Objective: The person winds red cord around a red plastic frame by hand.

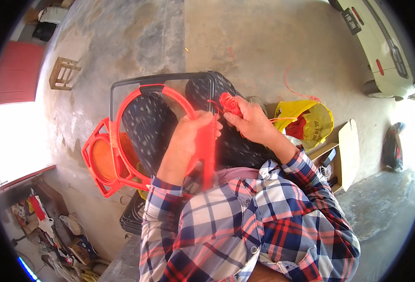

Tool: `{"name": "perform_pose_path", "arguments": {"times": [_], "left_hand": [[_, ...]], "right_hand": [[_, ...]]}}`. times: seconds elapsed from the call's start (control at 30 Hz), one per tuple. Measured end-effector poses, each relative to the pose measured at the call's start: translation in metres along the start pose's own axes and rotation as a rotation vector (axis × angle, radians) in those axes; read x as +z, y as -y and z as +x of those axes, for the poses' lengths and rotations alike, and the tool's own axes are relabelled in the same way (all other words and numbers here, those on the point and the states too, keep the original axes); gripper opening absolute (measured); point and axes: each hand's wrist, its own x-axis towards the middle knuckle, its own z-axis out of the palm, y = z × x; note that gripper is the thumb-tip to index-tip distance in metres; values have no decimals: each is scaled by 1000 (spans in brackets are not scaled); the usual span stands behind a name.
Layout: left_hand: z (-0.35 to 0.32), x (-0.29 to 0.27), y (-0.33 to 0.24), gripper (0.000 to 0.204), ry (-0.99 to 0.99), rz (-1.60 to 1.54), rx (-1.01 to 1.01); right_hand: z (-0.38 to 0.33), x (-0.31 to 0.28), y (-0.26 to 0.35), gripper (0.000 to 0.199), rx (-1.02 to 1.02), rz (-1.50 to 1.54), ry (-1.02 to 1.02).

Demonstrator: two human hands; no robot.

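Observation:
On my lap lies a black rectangular metal frame (165,78) with a red cord-wound ring (127,101) inside it. Red wrapping (208,155) covers the lower part of its right side bar. My left hand (195,129) is closed round that side bar, at the upper end of the wrapping. Just right of the bar, my right hand (252,120) grips a wound bundle of red cord (229,102). A short strand runs from the bundle toward the bar. My left hand hides part of the ring and wrapping.
Another red-wrapped frame (88,160) stands at my left, above black stacked frames (133,215). At my right are a yellow bag (327,115) holding red material and an open cardboard box (346,164). A wooden stool (62,74) and parked car (386,51) stand farther off.

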Motion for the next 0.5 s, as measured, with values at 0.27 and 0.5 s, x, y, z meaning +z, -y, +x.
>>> {"name": "perform_pose_path", "arguments": {"times": [0.27, 0.5], "left_hand": [[5, 0, 1, 19, -47, -103, 28], [-5, -28, -8, 14, -29, -147, 74]], "right_hand": [[-24, -14, -5, 22, -75, 421, 225], [-16, -192, -89, 18, -84, 662, -618]]}}
